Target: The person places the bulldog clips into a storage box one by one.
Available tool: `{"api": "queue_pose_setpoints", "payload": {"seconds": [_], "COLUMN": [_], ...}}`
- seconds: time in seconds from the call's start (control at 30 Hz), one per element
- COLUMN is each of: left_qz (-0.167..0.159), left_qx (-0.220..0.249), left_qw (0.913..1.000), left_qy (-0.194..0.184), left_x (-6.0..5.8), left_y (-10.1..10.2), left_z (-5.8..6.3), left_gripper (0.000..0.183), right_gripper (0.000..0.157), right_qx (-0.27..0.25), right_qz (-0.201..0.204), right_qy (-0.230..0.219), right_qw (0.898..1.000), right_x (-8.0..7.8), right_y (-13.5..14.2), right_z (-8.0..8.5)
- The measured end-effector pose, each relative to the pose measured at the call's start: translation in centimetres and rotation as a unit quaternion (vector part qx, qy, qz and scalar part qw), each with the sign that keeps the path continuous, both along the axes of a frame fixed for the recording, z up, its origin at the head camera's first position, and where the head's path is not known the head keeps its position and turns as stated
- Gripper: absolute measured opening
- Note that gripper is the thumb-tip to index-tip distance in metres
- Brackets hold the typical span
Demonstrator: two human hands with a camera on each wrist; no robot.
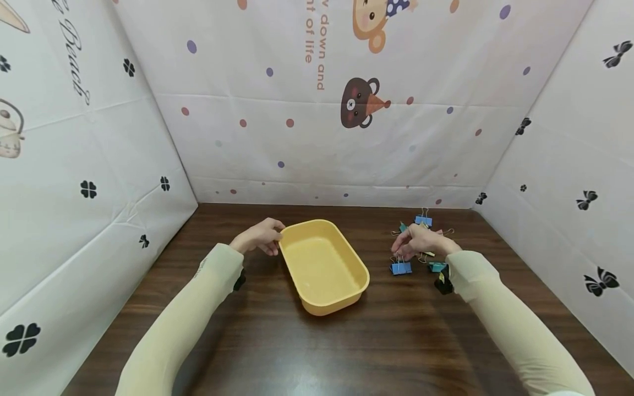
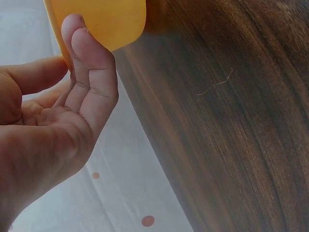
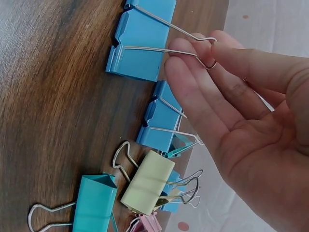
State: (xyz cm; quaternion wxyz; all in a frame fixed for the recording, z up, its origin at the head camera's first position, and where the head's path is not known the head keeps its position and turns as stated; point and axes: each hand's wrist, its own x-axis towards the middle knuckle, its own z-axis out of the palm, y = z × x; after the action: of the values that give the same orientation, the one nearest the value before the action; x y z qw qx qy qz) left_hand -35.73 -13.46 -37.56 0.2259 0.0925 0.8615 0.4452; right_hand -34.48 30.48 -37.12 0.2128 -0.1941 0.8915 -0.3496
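A yellow plastic basin (image 1: 324,269) stands at the middle of the table. My left hand (image 1: 260,237) pinches its rim at the far left corner; in the left wrist view, thumb and fingers lie on either side of the basin wall (image 2: 116,24). On the right, my right hand (image 1: 418,241) pinches the wire handles of a blue binder clip (image 3: 142,41), whose body (image 1: 401,268) is at or just above the tabletop; which, I cannot tell. Beside that hand lie another blue clip (image 3: 161,116), a pale yellow clip (image 3: 147,182) and a teal clip (image 3: 94,203).
A pink clip (image 3: 147,223) and smaller clips lie partly hidden in the group. One blue clip (image 1: 423,220) sits farther back. White printed sheets (image 1: 317,148) wall the dark wooden table (image 1: 317,357) at the back and both sides.
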Motion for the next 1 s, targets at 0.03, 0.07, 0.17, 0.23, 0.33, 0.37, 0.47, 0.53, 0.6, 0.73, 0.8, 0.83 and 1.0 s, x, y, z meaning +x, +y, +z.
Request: {"api": "queue_pose_setpoints", "payload": {"seconds": [0.03, 0.07, 0.17, 0.23, 0.33, 0.37, 0.47, 0.53, 0.6, 0.73, 0.8, 0.83, 1.0], "left_qz": [-0.001, -0.001, -0.003, -0.002, -0.002, -0.001, -0.004, -0.006, -0.007, -0.006, -0.005, -0.005, -0.004], "left_qx": [0.0, 0.001, 0.005, 0.007, 0.008, 0.008, 0.008, 0.01, 0.011, 0.012, 0.013, 0.012, 0.011], "left_qw": [1.0, 1.0, 1.0, 1.0, 0.9999, 0.9999, 0.9999, 0.9999, 0.9999, 0.9998, 0.9998, 0.9998, 0.9999], "left_qy": [0.0, 0.0, -0.003, -0.005, -0.007, -0.007, -0.005, -0.005, -0.006, -0.011, -0.013, -0.014, -0.011], "left_x": [0.0, 0.0, -0.1, -0.1, -0.1, -0.1, -0.2, -0.2, -0.3, -0.3, -0.3, -0.3, -0.3], "left_y": [0.0, 0.0, 0.0, 0.0, -0.1, -0.1, -0.1, -0.1, -0.2, -0.1, -0.1, -0.1, 0.0], "left_z": [0.0, 0.0, 0.1, 0.2, 0.3, 0.2, 0.2, 0.2, 0.1, 0.0, 0.0, 0.0, 0.1], "left_gripper": [0.04, 0.04, 0.042, 0.043, 0.042, 0.042, 0.042, 0.042, 0.042, 0.042, 0.042, 0.041, 0.042], "right_gripper": [0.021, 0.02, 0.02, 0.02, 0.02, 0.019, 0.018, 0.017, 0.017, 0.02, 0.021, 0.021, 0.02], "right_qx": [-0.005, -0.009, -0.017, -0.022, -0.027, -0.029, -0.027, -0.024, -0.019, -0.02, -0.024, -0.024, -0.019], "right_qz": [0.001, -0.001, -0.006, -0.013, -0.015, -0.018, -0.022, -0.025, -0.028, -0.035, -0.038, -0.038, -0.046], "right_qy": [-0.001, -0.003, -0.01, -0.016, -0.022, -0.024, -0.019, -0.011, -0.002, 0.004, 0.003, 0.003, 0.012], "right_qw": [1.0, 1.0, 1.0, 1.0, 0.999, 0.999, 0.999, 0.999, 0.999, 0.999, 0.999, 0.999, 0.999], "right_x": [0.0, -0.1, -0.1, -0.1, -0.1, -0.1, -0.2, -0.2, -0.3, -0.4, -0.4, -0.4, -0.4], "right_y": [0.0, -0.1, -0.2, -0.3, -0.4, -0.5, -0.7, -0.9, -1.0, -1.4, -1.6, -1.6, -2.1], "right_z": [0.0, 0.0, 0.1, 0.2, 0.4, 0.4, 0.7, 1.0, 1.2, 1.7, 2.0, 2.1, 2.9]}}
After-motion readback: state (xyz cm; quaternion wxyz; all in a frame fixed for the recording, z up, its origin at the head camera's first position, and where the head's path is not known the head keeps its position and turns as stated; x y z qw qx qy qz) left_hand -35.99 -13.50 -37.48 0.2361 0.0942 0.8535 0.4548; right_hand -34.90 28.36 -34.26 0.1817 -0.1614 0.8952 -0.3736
